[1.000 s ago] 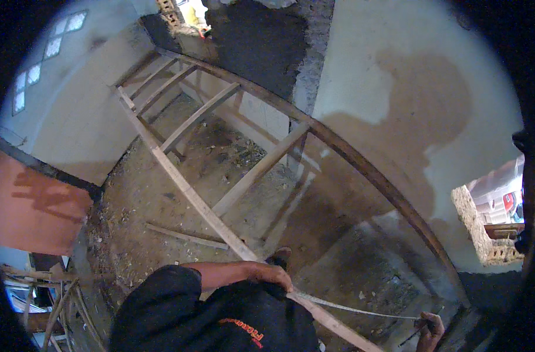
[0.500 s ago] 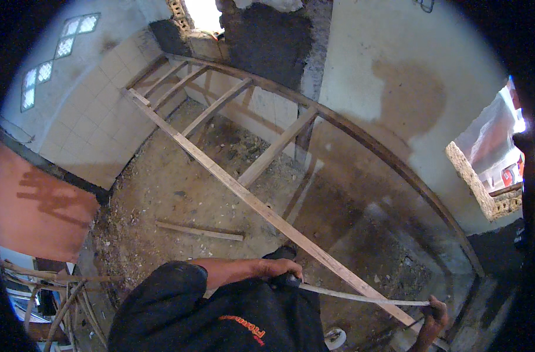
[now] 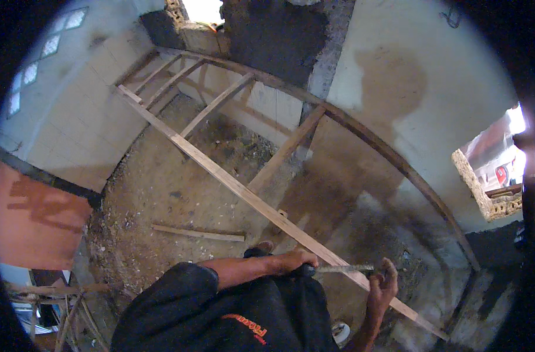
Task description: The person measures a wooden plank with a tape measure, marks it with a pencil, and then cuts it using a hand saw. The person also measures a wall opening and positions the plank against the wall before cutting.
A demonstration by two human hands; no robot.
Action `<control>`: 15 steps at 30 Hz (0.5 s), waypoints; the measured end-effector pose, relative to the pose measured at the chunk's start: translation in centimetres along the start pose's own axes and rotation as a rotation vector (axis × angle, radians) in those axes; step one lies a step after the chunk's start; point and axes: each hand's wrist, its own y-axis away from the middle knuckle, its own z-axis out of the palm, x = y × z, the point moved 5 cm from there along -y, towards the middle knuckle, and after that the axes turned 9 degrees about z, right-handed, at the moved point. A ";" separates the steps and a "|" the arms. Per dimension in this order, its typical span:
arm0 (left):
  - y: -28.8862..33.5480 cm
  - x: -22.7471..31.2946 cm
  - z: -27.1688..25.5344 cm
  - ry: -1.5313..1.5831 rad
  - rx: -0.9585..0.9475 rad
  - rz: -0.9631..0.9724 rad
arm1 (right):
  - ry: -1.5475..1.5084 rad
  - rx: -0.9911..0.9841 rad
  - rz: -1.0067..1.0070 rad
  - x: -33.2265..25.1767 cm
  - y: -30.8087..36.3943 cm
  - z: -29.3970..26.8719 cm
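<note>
My left hand (image 3: 294, 261) is closed round a dark tape measure (image 3: 307, 270) in front of my body. Its pale blade (image 3: 344, 268) is drawn out to the right, crossing above a long wooden beam (image 3: 220, 175). At the far end of the blade is my right hand (image 3: 384, 283), its fingers bent about the tape; the exact grip is partly blurred. The beam slants from the far left to the near right. Several wooden crosspieces (image 3: 288, 149) join its far part to a dark wooden rail (image 3: 373, 139) along the wall.
Below the frame lies a rough dirt floor (image 3: 144, 199) with a loose wooden strip (image 3: 197, 233) on it. Poles and wooden pieces (image 3: 62, 311) stand at the lower left. A white round object (image 3: 340, 333) is beside my body. A rough-edged window opening (image 3: 487, 176) is at the right.
My right hand has moved left toward my left hand, and the stretch of blade between them is shorter. My left hand has shifted slightly right and up. The view has turned a little.
</note>
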 end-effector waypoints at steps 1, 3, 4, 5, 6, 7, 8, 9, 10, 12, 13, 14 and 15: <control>0.3 0.6 -1.8 -0.137 0.013 0.196 | -0.212 0.037 0.010 -0.1 -0.3 1.0; 1.3 1.8 -3.7 -0.397 0.087 0.504 | -0.341 0.178 0.216 1.1 -1.7 2.8; 2.0 2.5 -4.9 -0.530 0.151 0.614 | -0.345 0.244 0.301 1.9 -2.3 3.6; 2.1 1.8 -5.9 -0.365 0.157 0.421 | -0.264 0.270 0.293 2.3 -3.2 4.6; 2.4 1.1 -6.8 -0.214 0.163 0.218 | -0.306 0.218 0.302 2.7 -3.6 5.7; 2.8 0.6 -7.5 -0.084 0.172 0.036 | -0.386 0.201 0.216 2.7 -4.1 6.5; 3.1 0.8 -8.1 -0.086 0.173 -0.010 | -0.464 0.188 0.195 2.9 -4.3 7.2; 3.5 1.2 -8.7 -0.101 0.180 -0.032 | -0.549 0.110 0.203 3.0 -4.3 8.4; 3.8 1.5 -9.3 -0.137 0.212 -0.047 | -0.591 0.075 0.184 2.8 -4.2 9.1; 4.0 2.1 -9.9 -0.084 0.205 -0.023 | -0.464 0.132 0.282 2.7 -3.4 10.5; 4.2 2.3 -10.3 -0.089 0.220 -0.018 | -0.441 0.090 0.281 2.2 -3.1 11.6; 4.3 2.6 -10.5 -0.111 0.213 0.028 | -0.365 0.071 0.333 1.9 -2.6 12.6; 4.5 2.8 -10.7 -0.153 0.209 0.064 | -0.315 0.026 0.351 1.6 -2.1 13.6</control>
